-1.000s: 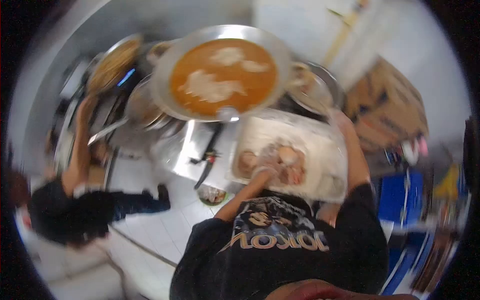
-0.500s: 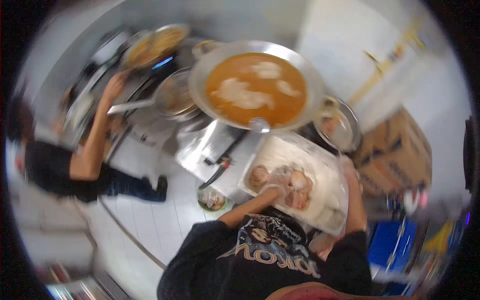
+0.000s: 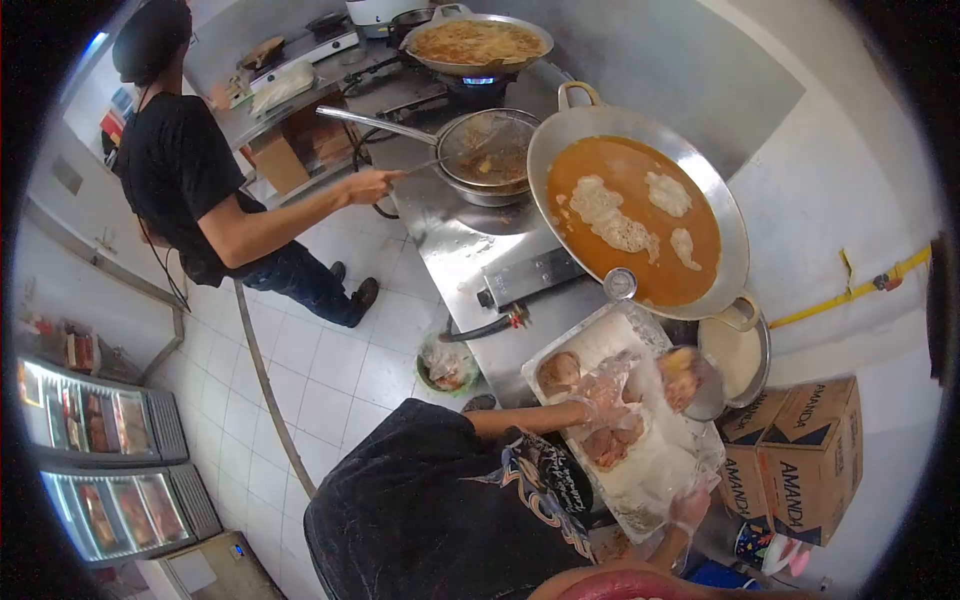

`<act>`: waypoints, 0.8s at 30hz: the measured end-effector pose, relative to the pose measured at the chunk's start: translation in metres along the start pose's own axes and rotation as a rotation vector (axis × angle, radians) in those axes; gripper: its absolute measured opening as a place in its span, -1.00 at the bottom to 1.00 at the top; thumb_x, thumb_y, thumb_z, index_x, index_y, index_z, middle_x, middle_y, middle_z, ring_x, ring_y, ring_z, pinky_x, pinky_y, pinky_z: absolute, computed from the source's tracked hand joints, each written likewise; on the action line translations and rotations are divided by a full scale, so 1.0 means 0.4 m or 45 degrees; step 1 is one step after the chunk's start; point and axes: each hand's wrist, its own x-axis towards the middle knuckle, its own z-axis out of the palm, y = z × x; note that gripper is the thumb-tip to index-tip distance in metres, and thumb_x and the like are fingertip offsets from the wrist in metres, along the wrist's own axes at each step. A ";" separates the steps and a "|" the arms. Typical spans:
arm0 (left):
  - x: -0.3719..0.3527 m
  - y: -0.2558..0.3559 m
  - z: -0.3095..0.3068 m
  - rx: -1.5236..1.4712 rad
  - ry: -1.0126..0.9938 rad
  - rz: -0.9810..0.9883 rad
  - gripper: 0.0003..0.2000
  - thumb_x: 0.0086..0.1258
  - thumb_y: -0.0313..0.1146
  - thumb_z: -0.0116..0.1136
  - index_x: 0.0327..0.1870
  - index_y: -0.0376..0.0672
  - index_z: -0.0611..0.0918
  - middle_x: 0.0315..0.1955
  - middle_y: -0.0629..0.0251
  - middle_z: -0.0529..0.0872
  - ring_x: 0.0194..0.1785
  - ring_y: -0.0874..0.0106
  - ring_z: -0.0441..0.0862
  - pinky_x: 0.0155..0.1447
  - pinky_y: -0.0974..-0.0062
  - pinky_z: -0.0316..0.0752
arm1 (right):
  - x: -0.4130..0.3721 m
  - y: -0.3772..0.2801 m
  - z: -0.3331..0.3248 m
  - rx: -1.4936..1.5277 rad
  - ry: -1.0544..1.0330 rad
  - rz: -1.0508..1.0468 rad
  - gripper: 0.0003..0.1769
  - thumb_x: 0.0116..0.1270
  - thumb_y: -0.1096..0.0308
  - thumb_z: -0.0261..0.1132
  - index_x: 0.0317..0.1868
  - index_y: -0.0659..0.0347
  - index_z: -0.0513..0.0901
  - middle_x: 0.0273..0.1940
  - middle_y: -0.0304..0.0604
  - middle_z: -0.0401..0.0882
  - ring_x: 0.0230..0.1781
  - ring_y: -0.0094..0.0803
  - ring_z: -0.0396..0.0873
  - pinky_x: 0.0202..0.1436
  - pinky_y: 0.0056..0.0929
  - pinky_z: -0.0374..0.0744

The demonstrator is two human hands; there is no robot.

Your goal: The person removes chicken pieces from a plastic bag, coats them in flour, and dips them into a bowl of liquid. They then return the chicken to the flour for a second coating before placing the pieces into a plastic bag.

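Note:
My left hand [image 3: 598, 396], in a clear plastic glove, is over the white flour in a rectangular tray [image 3: 530, 372]. It touches or lies close to raw meat pieces [image 3: 612, 442]; the glove's folds blur its fingers. Another raw piece [image 3: 558, 374] sits at the tray's left end. At the tray's lower right side is my right hand [image 3: 692, 506], also gloved, its fingers hidden by crumpled plastic. A blurred round metal utensil [image 3: 706, 392] with meat pieces [image 3: 680, 380] hangs over the tray's far right side. Whether my right hand holds it is unclear.
Beyond the tray stands a wide pan of orange-brown oil [image 3: 640, 170] with pale batter patches. A bowl of white liquid [image 3: 735, 355] and cardboard boxes [image 3: 810, 460] are at the right. A person in black [image 3: 185, 165] reaches toward a strainer [image 3: 487, 150]. A second pan [image 3: 478, 42] sits over a flame.
The view has turned and shifted. The metal utensil with meat is now over the tray. My right hand is lower along the tray's side. The other person's arm now reaches toward the strainer.

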 end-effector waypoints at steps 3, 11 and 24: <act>0.018 0.003 -0.001 -0.014 -0.076 0.056 -0.14 0.11 0.04 0.14 0.40 -0.26 0.18 0.35 -0.05 0.23 0.37 -0.01 0.21 0.41 0.11 0.13 | -0.023 0.046 0.041 -0.222 0.008 0.058 -0.40 0.04 0.35 0.23 0.15 0.40 0.47 -0.13 0.29 0.59 -0.14 0.20 0.57 -0.13 -0.10 0.55; 0.007 0.058 -0.015 0.519 -0.682 -0.204 -0.22 0.11 0.05 0.18 0.33 -0.24 0.30 0.28 0.01 0.34 0.31 0.10 0.33 0.37 0.20 0.21 | 0.305 0.326 0.160 -0.347 0.280 -0.401 -0.59 0.34 0.40 0.01 0.17 0.33 0.45 0.10 0.11 0.50 0.14 -0.04 0.44 0.26 -0.21 0.35; 0.073 0.058 0.018 0.892 -0.834 -0.070 -0.12 0.07 0.05 0.30 0.41 -0.10 0.20 0.28 0.14 0.39 0.32 0.21 0.36 0.36 0.37 0.27 | 0.405 0.097 -0.041 -0.264 0.118 0.389 -0.49 0.28 0.02 0.11 0.13 0.13 0.49 0.01 0.13 0.56 0.09 0.03 0.50 0.14 -0.12 0.44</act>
